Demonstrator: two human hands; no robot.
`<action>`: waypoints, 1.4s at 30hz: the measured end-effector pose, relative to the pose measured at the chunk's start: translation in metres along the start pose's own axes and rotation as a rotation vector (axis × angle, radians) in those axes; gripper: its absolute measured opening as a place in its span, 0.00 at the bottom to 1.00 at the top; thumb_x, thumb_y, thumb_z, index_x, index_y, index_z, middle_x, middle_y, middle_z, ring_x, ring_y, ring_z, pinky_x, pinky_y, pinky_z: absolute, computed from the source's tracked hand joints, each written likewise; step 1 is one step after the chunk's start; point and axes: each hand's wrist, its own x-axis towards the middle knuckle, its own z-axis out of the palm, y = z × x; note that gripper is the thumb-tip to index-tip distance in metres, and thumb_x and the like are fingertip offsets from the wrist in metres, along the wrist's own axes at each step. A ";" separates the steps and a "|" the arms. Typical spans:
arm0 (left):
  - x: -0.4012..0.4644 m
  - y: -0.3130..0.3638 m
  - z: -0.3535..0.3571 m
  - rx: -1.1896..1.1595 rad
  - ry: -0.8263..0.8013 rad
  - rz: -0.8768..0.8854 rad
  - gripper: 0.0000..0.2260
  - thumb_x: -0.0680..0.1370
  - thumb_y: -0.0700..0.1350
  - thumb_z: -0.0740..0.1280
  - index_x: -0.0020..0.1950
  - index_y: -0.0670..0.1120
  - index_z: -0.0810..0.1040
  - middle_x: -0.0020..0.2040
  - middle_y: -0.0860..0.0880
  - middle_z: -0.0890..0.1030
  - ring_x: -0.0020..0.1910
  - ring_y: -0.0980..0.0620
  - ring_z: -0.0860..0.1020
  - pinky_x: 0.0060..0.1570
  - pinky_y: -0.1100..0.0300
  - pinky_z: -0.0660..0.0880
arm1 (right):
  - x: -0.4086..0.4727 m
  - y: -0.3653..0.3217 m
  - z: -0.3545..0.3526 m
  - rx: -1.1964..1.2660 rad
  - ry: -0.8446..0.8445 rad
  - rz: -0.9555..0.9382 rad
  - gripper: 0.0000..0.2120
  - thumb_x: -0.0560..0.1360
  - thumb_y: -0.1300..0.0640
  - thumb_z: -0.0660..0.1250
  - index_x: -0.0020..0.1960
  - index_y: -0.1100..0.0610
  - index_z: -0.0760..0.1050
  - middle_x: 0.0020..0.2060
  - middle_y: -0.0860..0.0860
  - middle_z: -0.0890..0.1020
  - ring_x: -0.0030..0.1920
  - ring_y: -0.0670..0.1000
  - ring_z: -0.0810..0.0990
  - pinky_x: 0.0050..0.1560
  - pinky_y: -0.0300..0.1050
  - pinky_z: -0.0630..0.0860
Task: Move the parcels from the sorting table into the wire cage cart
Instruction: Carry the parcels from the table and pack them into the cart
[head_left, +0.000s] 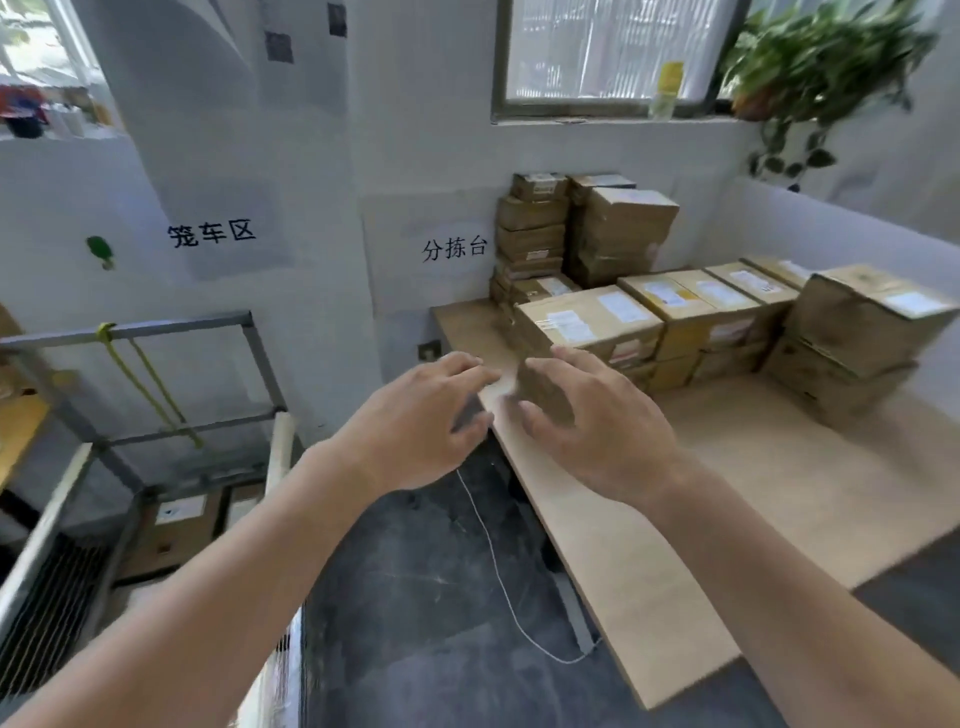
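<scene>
Both hands reaching over the near corner of the sorting table (727, 493), a small brown parcel (545, 392) between them.

Right hand (608, 421) curled round the small parcel, thumb on its near face, fingers over the top; left hand (415, 421) just beside it with fingers spread and relaxed, fingertips near the blurred left end, contact impossible to tell. Beyond the fingertips, rows of stacked parcels (691, 317) bearing white shipping labels, print too blurred to read; a taller stack (582, 234) against the wall. On the wall, a paper sign (454, 248) reading "分拣台", and left of it a sign (212, 233) reading "笼车区". Left of the left hand, the wire cage cart (156, 415), a yellow cord (145, 384) tied to its top rail and boxes (176, 525) lying inside. Potted plant (810, 67) on the window ledge, far right of the fingers.
</scene>
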 end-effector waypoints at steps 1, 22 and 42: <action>0.005 0.012 0.007 -0.007 -0.012 0.033 0.22 0.84 0.56 0.62 0.78 0.56 0.68 0.77 0.56 0.67 0.71 0.53 0.72 0.68 0.53 0.73 | -0.009 0.010 -0.005 -0.002 0.004 0.025 0.28 0.81 0.39 0.64 0.79 0.45 0.68 0.80 0.46 0.65 0.78 0.49 0.66 0.73 0.48 0.67; 0.167 0.284 0.168 -0.055 -0.107 0.199 0.22 0.84 0.55 0.62 0.79 0.57 0.66 0.76 0.56 0.68 0.66 0.51 0.75 0.60 0.53 0.77 | -0.113 0.320 -0.113 -0.045 -0.026 0.194 0.28 0.81 0.37 0.61 0.80 0.43 0.65 0.80 0.47 0.64 0.68 0.50 0.75 0.65 0.48 0.73; 0.385 0.367 0.266 -0.033 -0.187 0.288 0.24 0.84 0.55 0.63 0.80 0.55 0.66 0.78 0.52 0.66 0.69 0.49 0.74 0.62 0.51 0.78 | -0.048 0.552 -0.151 -0.071 -0.016 0.392 0.29 0.81 0.35 0.60 0.79 0.46 0.67 0.79 0.48 0.66 0.78 0.51 0.66 0.73 0.53 0.70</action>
